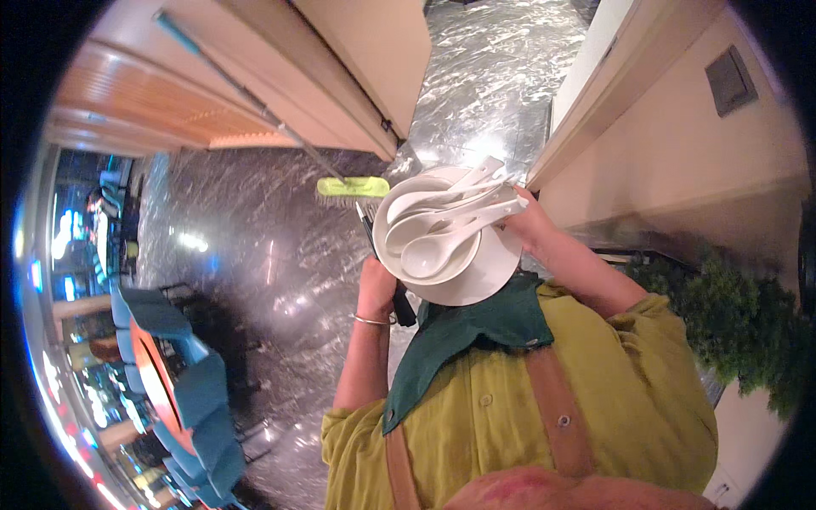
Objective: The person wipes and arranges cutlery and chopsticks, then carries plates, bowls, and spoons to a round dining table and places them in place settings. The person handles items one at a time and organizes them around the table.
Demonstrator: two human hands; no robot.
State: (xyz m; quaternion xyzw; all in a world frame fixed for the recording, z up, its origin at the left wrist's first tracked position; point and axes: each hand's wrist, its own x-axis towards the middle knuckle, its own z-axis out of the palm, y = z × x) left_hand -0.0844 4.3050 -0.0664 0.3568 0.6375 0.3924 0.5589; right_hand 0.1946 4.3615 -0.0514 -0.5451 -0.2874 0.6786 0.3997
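Note:
A stack of white dishes is held up in front of my chest, with a white bowl [382, 220] above a wider white plate [491, 274]. Several white soup spoons [440, 248] lie in the bowl, their handles pointing toward my right hand [529, 220]. That hand grips the right side of the stack near the spoon handles; its fingers are partly hidden. My left hand [377, 284] is closed around black chopsticks [366, 223] with pale tips, close to the left side of the bowl. Whether it also bears the plate is hidden.
A broom [350, 186] with a yellow-green head leans against the wooden panelling [146, 108]. Ahead, a doorway opens onto marbled floor [497, 76]. Blue chairs [204, 389] surround a round table [156, 382] on the left. A green plant [720, 319] stands on the right.

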